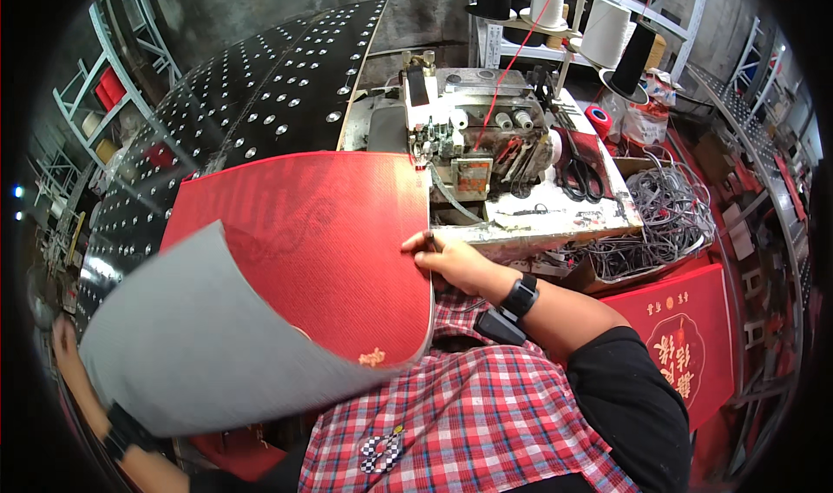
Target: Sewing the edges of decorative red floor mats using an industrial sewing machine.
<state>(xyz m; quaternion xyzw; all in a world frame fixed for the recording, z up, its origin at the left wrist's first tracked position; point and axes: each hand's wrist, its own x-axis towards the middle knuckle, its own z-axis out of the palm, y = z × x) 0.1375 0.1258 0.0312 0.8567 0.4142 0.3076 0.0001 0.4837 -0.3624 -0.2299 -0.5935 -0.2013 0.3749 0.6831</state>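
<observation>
A red mat [347,207] with a grey backing [173,328] lies in front of the overlock sewing machine [473,128]. Its far right corner meets the machine's presser foot area, and its near left part is curled over, grey side up. At the mat's right edge, my right hand [455,263] is closed with finger and thumb on the border. My left hand [65,341] is at the far left beside the curled part; its fingers are small and blurred there. Red thread [512,63] runs down to the machine.
Black scissors [580,170] rest on the machine's right side. Beyond them are a box of tangled grey trimmings [655,211] and thread cones [605,33]. A studded black table [260,94] extends left of the machine. More red mats [642,306] are stacked at my right.
</observation>
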